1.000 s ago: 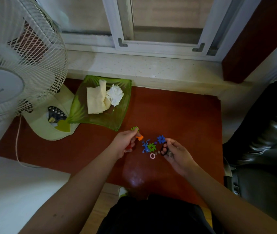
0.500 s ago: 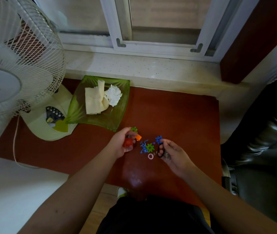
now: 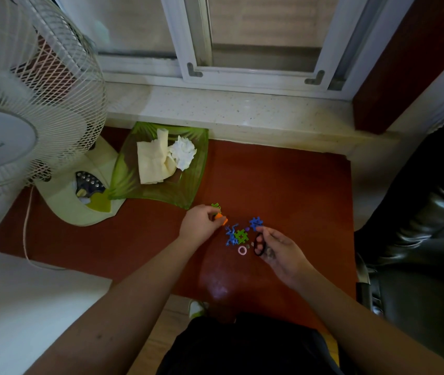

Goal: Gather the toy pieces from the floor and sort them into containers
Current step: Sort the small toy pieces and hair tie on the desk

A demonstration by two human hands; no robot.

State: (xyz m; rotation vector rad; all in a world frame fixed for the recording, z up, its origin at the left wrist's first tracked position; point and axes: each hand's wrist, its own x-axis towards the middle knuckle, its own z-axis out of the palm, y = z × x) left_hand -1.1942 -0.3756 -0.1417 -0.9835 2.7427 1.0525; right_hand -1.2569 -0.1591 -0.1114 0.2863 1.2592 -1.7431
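Where the red-brown floor (image 3: 283, 185) meets the pale sill, small toy pieces cluster: a blue lizard (image 3: 231, 235) touching a green puzzle piece (image 3: 241, 236), a pink ring (image 3: 242, 250) just below. Left hand (image 3: 199, 226) pinches an orange piece (image 3: 220, 217), green bit (image 3: 216, 206) at its fingertips. Right hand (image 3: 280, 251) curls around a black loop (image 3: 259, 244), fingertips at a blue piece (image 3: 255, 222). Green dish (image 3: 188, 190) holds crumpled tissue. Fan (image 3: 12, 131) hub writing unreadable.

Left hand (image 3: 200, 222) gripping orange piece (image 3: 220, 216), right hand (image 3: 280, 249) holding black ring (image 3: 258, 245)
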